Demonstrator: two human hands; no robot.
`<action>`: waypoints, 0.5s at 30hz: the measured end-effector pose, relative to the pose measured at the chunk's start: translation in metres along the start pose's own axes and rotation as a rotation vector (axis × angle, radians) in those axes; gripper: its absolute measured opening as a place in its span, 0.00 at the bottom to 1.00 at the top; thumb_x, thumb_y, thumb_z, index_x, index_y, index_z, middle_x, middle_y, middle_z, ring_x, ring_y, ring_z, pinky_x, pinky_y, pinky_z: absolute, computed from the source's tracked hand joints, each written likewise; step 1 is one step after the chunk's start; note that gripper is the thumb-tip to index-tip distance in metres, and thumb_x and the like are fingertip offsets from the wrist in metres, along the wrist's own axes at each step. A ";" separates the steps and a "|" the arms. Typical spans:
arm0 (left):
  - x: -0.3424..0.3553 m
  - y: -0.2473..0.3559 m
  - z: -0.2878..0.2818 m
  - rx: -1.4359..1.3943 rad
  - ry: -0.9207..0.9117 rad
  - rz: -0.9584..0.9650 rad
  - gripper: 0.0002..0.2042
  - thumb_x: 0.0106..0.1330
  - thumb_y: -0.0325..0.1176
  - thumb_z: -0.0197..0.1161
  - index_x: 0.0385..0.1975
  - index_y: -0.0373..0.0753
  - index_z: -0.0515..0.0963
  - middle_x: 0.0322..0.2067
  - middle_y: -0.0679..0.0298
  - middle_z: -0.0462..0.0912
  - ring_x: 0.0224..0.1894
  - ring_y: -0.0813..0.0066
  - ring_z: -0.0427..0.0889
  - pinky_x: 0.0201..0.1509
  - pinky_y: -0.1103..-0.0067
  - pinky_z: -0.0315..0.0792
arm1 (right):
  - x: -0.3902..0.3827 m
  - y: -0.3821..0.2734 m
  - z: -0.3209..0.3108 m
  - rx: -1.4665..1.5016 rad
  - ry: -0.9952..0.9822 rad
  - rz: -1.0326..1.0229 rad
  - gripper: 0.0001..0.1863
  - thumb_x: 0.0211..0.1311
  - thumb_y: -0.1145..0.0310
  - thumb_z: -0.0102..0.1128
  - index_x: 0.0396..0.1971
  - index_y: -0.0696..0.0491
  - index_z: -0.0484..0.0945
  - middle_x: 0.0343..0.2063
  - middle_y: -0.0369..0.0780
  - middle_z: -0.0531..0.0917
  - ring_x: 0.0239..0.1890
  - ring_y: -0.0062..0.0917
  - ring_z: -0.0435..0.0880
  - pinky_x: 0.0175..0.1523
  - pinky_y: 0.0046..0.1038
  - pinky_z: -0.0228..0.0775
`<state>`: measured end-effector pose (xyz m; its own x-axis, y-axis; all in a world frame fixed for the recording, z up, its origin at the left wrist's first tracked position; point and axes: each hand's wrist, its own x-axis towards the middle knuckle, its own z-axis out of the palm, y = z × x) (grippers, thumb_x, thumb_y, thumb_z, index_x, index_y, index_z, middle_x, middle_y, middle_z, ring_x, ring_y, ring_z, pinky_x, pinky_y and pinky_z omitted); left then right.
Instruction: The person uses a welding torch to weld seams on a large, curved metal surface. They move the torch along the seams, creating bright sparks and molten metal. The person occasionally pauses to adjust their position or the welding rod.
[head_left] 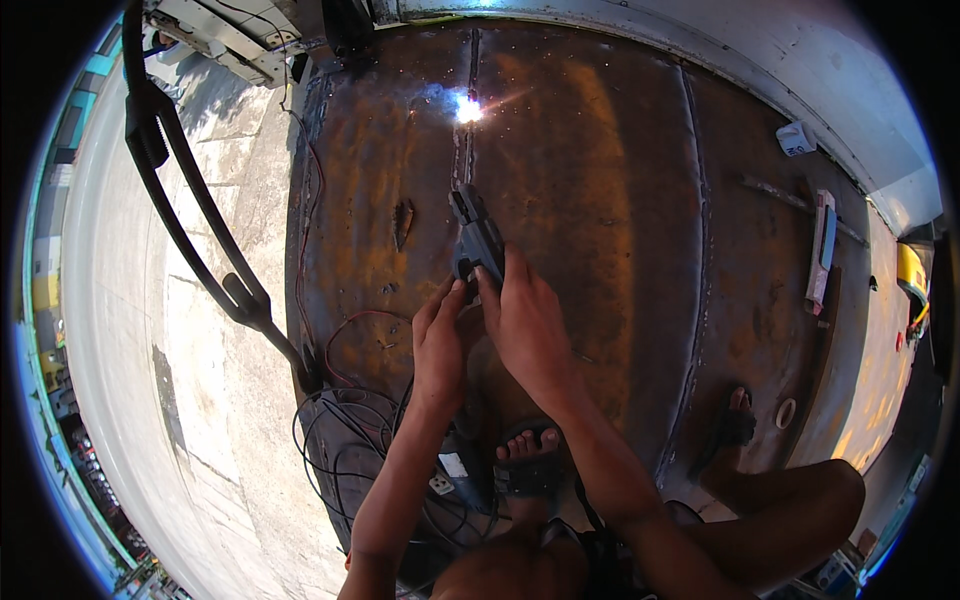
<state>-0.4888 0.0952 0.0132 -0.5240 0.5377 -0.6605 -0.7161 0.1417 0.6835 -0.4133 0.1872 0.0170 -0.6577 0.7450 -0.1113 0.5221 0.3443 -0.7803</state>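
A dark grey welding electrode holder (480, 238) points away from me over a brown, rust-stained steel plate (560, 190). My right hand (525, 315) is closed around its right side and rear. On the left, my left hand (440, 340) has its fingers curled and pressed against the rear of the same holder; part of its grip is hidden. Ahead of the jaws, a blinding white welding arc (468, 108) burns on the seam, with bluish smoke and sparks. Glare hides the electrode's tip. A weld bead (464, 155) runs along the seam between arc and holder.
Black cables (345, 425) lie coiled by my left forearm. A black bent bar (200, 240) rises along the plate's left edge. A sandalled foot (528, 447) is below my hands. To the right lie a long narrow box (822, 250), a tape roll (786, 413) and a white cup (796, 139).
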 end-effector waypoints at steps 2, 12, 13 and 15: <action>0.000 0.000 0.001 -0.001 0.012 -0.005 0.17 0.81 0.39 0.50 0.60 0.36 0.76 0.52 0.60 0.84 0.51 0.68 0.85 0.56 0.72 0.76 | 0.000 -0.001 -0.001 0.000 -0.004 0.003 0.22 0.77 0.64 0.55 0.56 0.68 0.67 0.42 0.61 0.82 0.42 0.57 0.85 0.41 0.49 0.80; -0.001 0.001 0.000 0.005 0.019 -0.009 0.17 0.81 0.39 0.51 0.59 0.36 0.76 0.52 0.60 0.84 0.51 0.67 0.85 0.56 0.72 0.76 | 0.000 -0.001 -0.001 -0.016 -0.013 0.015 0.21 0.77 0.64 0.55 0.56 0.68 0.67 0.42 0.60 0.82 0.42 0.57 0.85 0.41 0.49 0.80; -0.001 0.001 0.001 0.005 0.018 -0.008 0.17 0.81 0.39 0.51 0.59 0.36 0.76 0.51 0.60 0.84 0.51 0.67 0.85 0.56 0.73 0.76 | -0.001 0.000 -0.001 -0.017 -0.013 0.016 0.21 0.77 0.64 0.55 0.56 0.68 0.68 0.42 0.60 0.82 0.42 0.56 0.85 0.41 0.49 0.80; -0.001 0.001 0.002 0.006 0.016 -0.005 0.17 0.81 0.39 0.51 0.60 0.36 0.76 0.51 0.60 0.84 0.51 0.67 0.85 0.56 0.73 0.76 | 0.000 0.000 -0.001 -0.011 -0.011 0.013 0.22 0.77 0.64 0.55 0.56 0.68 0.68 0.42 0.60 0.82 0.42 0.56 0.86 0.41 0.49 0.80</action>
<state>-0.4883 0.0965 0.0155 -0.5275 0.5236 -0.6690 -0.7161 0.1497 0.6818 -0.4126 0.1875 0.0177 -0.6566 0.7432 -0.1283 0.5366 0.3408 -0.7720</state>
